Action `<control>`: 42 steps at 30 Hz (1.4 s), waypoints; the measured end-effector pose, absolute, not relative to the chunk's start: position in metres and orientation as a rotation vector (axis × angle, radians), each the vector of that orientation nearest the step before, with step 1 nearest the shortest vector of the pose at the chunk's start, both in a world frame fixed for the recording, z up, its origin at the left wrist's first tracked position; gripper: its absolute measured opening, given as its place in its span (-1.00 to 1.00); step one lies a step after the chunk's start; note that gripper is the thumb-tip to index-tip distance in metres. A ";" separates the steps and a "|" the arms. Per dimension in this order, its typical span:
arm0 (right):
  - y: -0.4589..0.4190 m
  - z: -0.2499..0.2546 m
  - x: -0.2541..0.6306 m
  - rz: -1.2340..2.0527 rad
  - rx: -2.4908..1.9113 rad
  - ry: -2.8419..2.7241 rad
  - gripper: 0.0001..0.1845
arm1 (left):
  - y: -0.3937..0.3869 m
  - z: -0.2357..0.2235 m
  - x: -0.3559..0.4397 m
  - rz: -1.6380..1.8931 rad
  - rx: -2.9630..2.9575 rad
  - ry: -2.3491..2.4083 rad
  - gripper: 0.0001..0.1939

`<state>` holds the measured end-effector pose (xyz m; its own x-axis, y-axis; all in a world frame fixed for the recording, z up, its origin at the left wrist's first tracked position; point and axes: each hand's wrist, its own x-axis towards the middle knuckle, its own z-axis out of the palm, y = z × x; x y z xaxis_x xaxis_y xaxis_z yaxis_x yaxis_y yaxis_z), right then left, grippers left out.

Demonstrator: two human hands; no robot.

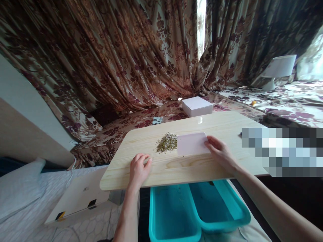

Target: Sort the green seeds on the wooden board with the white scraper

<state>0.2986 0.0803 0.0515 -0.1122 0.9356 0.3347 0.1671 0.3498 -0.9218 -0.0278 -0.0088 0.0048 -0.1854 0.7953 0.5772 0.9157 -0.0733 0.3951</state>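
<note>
A small heap of mixed green and whitish grains (167, 142) lies on the light wood-patterned tabletop (217, 124); they look like beans and rice, too small to be sure. My right hand (219, 151) pinches the right edge of a white rectangular plastic sheet (192, 144). The sheet's left edge meets the right side of the heap. On the tabletop, left of and nearer than the heap, rests my left hand (140, 168). Its fingers are loosely bent with a gap at the thumb, and nothing shows in them.
Two turquoise tubs (171, 211) stand side by side below the table's front edge. Behind the table are a white box (197, 106) and a folded bluish cloth (157, 120). A white lamp (280, 69) stands far right. A flat carton (78, 195) lies at left.
</note>
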 end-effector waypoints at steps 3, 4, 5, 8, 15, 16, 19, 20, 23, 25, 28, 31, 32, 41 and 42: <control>0.085 0.054 0.297 0.944 -1.008 -1.591 -0.83 | -0.009 0.004 -0.028 -1.103 -1.897 -2.026 -0.77; 0.087 0.054 0.297 0.950 -1.009 -1.601 -0.83 | -0.009 0.004 -0.028 -1.103 -1.900 -2.028 -0.77; 0.088 0.054 0.297 0.956 -1.014 -1.609 -0.83 | -0.009 0.004 -0.028 -1.103 -1.902 -2.029 -0.76; 0.091 0.053 0.299 0.987 -1.029 -1.633 -0.81 | -0.009 0.005 -0.027 -1.106 -1.902 -2.032 -0.76; 0.103 0.061 0.309 1.106 -1.069 -1.764 -0.75 | -0.009 0.005 -0.027 -1.120 -1.901 -2.036 -0.75; 0.105 0.063 0.311 1.127 -1.073 -1.779 -0.75 | -0.009 0.005 -0.027 -1.124 -1.902 -2.036 -0.75; 0.108 0.068 0.319 1.154 -1.092 -1.827 -0.75 | -0.011 0.006 -0.026 -1.136 -1.904 -2.035 -0.76; 0.108 0.069 0.323 1.152 -1.100 -1.848 -0.75 | -0.011 0.007 -0.025 -1.141 -1.906 -2.034 -0.76; 0.106 0.074 0.333 1.133 -1.106 -1.897 -0.76 | -0.011 0.012 -0.025 -1.165 -1.914 -2.024 -0.77; 0.104 0.076 0.340 1.116 -1.105 -1.886 -0.76 | -0.011 0.017 -0.024 -1.192 -1.907 -2.013 -0.79; 0.102 0.078 0.349 1.087 -1.149 -1.780 -0.76 | -0.018 0.030 -0.011 -1.245 -1.897 -1.986 -0.81; 0.101 0.076 0.355 1.045 -1.213 -1.640 -0.74 | -0.042 0.055 0.023 -1.297 -1.957 -1.945 -0.80; 0.101 0.075 0.356 1.030 -1.225 -1.608 -0.74 | -0.053 0.067 0.037 -1.312 -1.998 -1.925 -0.79; 0.089 0.066 0.347 1.030 -1.123 -1.629 -0.61 | -0.054 0.106 0.065 -1.573 -2.255 -1.865 -0.82; 0.087 0.067 0.346 1.041 -1.118 -1.650 -0.58 | -0.043 0.094 0.054 -1.574 -2.193 -1.911 -0.82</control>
